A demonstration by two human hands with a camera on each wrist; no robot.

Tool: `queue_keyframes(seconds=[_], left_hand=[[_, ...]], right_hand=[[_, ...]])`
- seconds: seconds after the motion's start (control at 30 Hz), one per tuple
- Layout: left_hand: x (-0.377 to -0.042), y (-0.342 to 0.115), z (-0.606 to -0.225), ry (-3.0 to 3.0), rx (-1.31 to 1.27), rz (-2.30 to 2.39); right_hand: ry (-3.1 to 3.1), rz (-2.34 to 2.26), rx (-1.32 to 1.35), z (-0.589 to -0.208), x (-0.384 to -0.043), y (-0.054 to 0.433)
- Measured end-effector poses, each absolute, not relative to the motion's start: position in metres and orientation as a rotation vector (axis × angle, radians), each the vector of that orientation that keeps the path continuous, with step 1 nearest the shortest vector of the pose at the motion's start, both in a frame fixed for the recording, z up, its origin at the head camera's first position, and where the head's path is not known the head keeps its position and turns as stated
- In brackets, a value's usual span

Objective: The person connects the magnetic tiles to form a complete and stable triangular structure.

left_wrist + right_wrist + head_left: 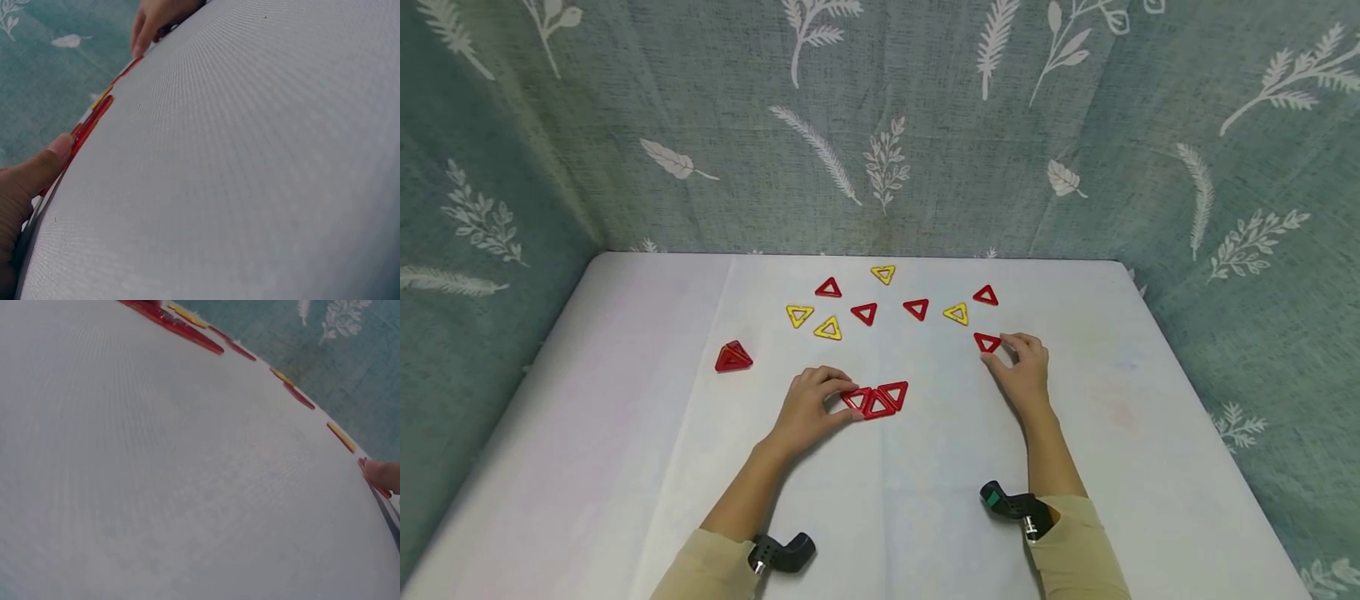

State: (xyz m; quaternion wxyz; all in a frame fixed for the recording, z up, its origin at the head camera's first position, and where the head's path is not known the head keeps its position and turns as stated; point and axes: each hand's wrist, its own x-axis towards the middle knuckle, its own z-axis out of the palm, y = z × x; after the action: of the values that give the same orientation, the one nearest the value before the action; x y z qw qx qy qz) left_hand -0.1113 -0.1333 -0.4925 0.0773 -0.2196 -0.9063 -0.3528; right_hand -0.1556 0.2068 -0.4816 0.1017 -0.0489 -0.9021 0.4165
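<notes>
Head: eight red triangles (880,414), seemingly one pyramid (733,359)

Muted grey-green covers the fabric backdrop (925,100), printed with whitish leaf sprigs (996,37). The surface (955,533) is white. Across its upper middle I count four yellow triangular tiles (827,336) and five red triangular tiles (862,307); the joined row of three (889,400) lower down is all red, the pyramid (733,358) left of centre deep red. Beige sleeves (1078,550) at bottom; black wrist cameras (790,555), the right one green-patched.
</notes>
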Motion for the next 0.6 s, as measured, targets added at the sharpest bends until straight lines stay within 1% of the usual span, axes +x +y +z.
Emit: queue_keyframes(seconds=[0.43,0.6], left_hand=[[-0.1101,-0.1324,-0.4923,-2.686,-0.609,-1.044],[-0.1091,-0.1321,-0.4907,-2.693,-0.592,-1.059]], right_hand=[[-2.738,1.103,-0.155,-0.4839,-0.161,0.2028],[-2.762,1.089,-0.255,-0.4822,-0.1578,0.201]])
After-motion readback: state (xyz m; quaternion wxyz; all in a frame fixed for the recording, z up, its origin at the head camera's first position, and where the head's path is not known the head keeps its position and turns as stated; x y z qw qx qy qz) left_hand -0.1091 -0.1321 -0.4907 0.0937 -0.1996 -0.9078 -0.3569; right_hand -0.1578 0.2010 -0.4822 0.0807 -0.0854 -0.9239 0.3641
